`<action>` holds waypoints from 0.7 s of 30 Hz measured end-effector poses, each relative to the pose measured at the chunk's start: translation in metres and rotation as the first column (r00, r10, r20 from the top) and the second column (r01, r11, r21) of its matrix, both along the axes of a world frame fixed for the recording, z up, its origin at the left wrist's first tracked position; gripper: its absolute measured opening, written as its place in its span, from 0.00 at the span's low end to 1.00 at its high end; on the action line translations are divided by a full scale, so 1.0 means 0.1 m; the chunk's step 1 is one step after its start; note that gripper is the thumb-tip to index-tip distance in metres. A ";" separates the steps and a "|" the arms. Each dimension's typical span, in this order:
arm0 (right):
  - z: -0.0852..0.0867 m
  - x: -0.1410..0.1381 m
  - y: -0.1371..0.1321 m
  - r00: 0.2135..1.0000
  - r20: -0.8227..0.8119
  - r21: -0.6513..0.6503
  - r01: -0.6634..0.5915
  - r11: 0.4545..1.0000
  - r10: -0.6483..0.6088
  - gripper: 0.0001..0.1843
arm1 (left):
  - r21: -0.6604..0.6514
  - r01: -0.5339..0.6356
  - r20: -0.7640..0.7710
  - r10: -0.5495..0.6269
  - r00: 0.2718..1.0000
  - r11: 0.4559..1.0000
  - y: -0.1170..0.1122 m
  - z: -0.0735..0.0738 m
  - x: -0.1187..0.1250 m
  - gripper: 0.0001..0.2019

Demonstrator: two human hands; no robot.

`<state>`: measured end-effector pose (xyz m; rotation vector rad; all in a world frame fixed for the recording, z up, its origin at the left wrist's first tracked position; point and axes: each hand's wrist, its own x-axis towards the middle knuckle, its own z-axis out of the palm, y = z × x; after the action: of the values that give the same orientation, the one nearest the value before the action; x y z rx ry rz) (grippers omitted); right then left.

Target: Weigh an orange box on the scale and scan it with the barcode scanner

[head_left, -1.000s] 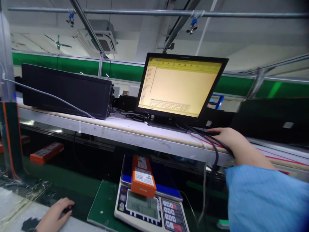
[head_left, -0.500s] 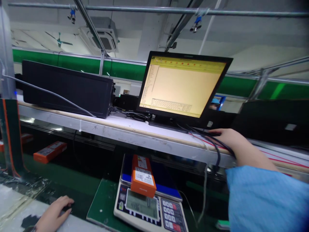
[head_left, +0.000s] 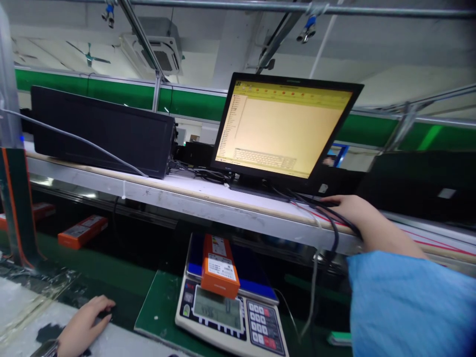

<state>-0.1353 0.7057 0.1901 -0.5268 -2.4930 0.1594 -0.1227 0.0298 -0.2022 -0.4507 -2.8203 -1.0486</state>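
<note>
my right hand (head_left: 351, 210) lies flat and open on the upper shelf (head_left: 208, 198), over the black cables (head_left: 329, 223) beside the monitor (head_left: 284, 129), gripping nothing. my left hand (head_left: 84, 325) rests loosely curled and empty on the worktop (head_left: 22, 312). between them the orange box (head_left: 218, 265) already sits on the scale (head_left: 230, 307), its readout lit, so weighing looks underway; only the cables crowd my right grip.

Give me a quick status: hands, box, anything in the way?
Right hand on shelf cables. Left hand flat on bench. Orange box on scale, untouched.
</note>
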 end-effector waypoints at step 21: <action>0.01 0.08 -0.05 0.993 0.064 -0.010 0.097 0.995 -0.096 0.15 | 0.005 -0.037 -0.094 0.038 0.995 0.999 -0.17 -0.35 -0.17 0.20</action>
<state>-0.1271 0.7003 0.1911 -0.6661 -2.5228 0.1233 -0.1392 0.0132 -0.2373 -0.4331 -2.7331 -0.9978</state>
